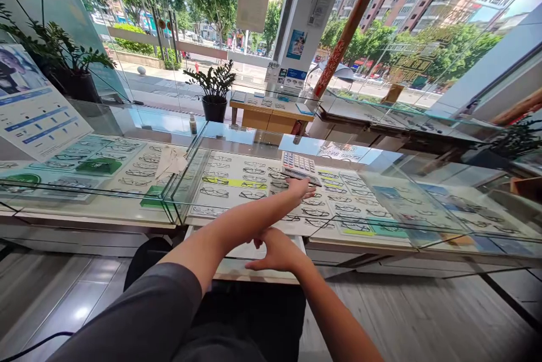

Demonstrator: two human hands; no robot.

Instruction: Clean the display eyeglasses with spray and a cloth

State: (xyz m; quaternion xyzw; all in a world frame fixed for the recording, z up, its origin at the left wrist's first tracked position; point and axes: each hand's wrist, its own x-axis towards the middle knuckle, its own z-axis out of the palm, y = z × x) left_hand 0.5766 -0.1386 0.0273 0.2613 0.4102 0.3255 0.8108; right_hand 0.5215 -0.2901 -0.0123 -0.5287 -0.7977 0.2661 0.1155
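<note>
My left arm crosses over my right, and my left hand (300, 190) reaches out over the glass counter top with its fingers stretched. Just beyond it sits a white calculator (298, 163) with rows of keys. A thin dark pen (315, 183) lies along the fingers, its end poking out on the right; whether the fingers touch it I cannot tell. Closer to me, my right hand (277, 250) hovers over a pulled-out white drawer (237, 267), thumb and fingers apart, holding nothing visible. My left forearm hides part of the right hand's fingers.
Under the glass lie rows of eyeglasses (254, 178). A beige cloth (171, 161) and a small bottle (193, 124) are on the counter to the left, near a printed sign (36, 105). Behind stand a potted plant (214, 91) and a low wooden display table (271, 105).
</note>
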